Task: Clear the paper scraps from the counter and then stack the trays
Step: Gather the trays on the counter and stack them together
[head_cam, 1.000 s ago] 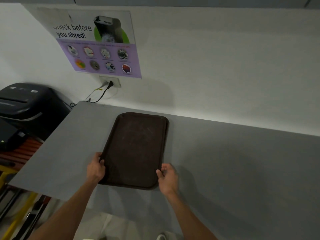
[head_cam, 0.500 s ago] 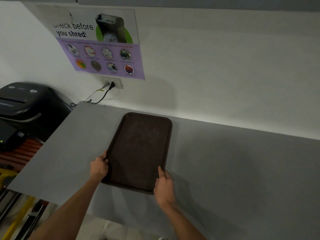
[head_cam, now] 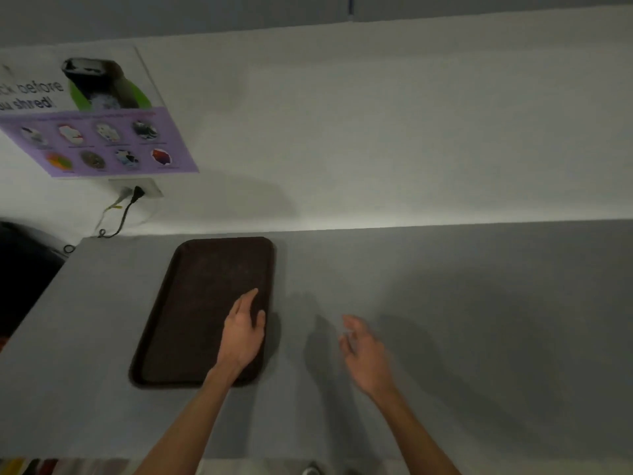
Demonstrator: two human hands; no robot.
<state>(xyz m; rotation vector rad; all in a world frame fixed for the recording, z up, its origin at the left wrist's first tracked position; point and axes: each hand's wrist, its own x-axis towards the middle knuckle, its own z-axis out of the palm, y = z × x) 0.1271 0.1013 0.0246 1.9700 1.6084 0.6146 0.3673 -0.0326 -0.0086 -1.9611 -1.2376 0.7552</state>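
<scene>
Left of centre on the grey counter (head_cam: 479,320), the brown tray (head_cam: 191,303) lies flat, its far end close to the wall. Half a second ago both hands gripped its near corners; now they have let go. The left hand (head_cam: 241,332) is over the tray's right side, fingers straight, touching or hovering I cannot tell. The right hand (head_cam: 364,354) hangs loosely spread above the counter to the right, holding nothing. To me the tray looks set down for good. I count one tray showing, no paper scraps, two hands, and one poster (head_cam: 96,132) upper left.
</scene>
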